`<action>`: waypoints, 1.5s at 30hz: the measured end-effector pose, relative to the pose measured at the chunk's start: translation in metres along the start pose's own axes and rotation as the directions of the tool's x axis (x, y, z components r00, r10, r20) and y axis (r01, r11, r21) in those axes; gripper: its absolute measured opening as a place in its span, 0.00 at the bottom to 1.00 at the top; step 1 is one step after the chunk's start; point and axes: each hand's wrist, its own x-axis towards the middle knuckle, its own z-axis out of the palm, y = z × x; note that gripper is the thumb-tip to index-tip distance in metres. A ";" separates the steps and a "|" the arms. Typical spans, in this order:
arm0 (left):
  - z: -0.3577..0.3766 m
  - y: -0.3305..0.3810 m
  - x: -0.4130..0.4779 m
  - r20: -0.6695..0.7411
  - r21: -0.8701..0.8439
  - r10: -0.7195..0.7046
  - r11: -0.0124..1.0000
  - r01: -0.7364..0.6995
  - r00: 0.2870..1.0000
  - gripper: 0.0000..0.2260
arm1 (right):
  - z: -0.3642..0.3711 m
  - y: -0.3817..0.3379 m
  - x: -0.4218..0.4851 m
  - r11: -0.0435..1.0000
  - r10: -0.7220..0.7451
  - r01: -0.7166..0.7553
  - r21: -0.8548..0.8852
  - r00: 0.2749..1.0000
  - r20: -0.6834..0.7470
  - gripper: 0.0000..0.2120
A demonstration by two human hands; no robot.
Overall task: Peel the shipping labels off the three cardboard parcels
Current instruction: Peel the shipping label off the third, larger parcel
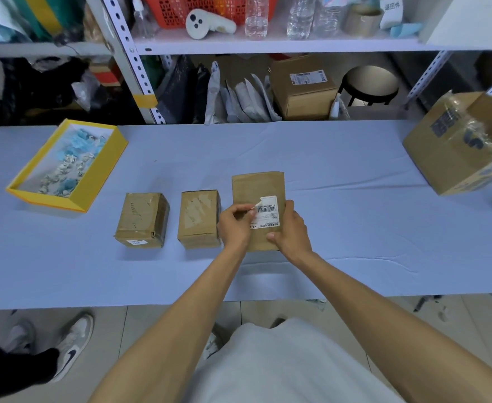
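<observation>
**boxguy:** ok so the right-hand parcel (257, 184) is over the counter (340, 175), just beside the middle one, tipped up toward the person. Can't tell if its base is resting or lifted. Its label (269, 213) is up only at the top-left corner. The left hand (234, 225) pinches that curled corner between thumb and fingertips. The right hand (292, 232) is wrapped round the parcel's right edge, thumb on the face below the label. What goes wrong from here?

**tapehater:** tearing, mostly. The rest of the label looks stuck flat, barcode and all. Yank the corner up steeply and I'd guess the paper splits and leaves a patch behind. The middle parcel (199, 225) has pale ragged patches on top that look like that kind of leftover.

**boxguy:** and the cardboard?

**tapehater:** the brown skin could come away with the glue. And if the right hand slackens, the box may swing toward the pull and bump its neighbour. Also, the left parcel (143, 219) has a small white sticker (136, 242) on its front face. It's easy to miss, and I can't tell if it counts.
</observation>
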 end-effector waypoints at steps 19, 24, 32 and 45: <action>-0.019 -0.012 -0.004 0.170 0.029 0.176 0.983 -0.183 0.970 0.21 | 0.001 0.002 0.009 1.000 -0.012 0.012 -0.022 1.000 0.003 0.30; -0.011 -0.012 -0.001 0.095 0.133 0.177 0.973 -0.189 0.980 0.12 | 0.000 0.003 0.010 1.000 -0.006 0.006 -0.017 1.000 0.017 0.29; -0.004 -0.003 0.003 -0.013 0.095 0.067 0.993 -0.065 0.998 0.06 | 0.001 0.004 0.009 1.000 -0.021 0.021 -0.016 1.000 0.008 0.30; -0.008 0.006 0.008 0.096 0.018 -0.048 0.999 0.046 0.994 0.04 | 0.001 0.004 0.013 1.000 -0.018 0.018 0.011 1.000 0.001 0.30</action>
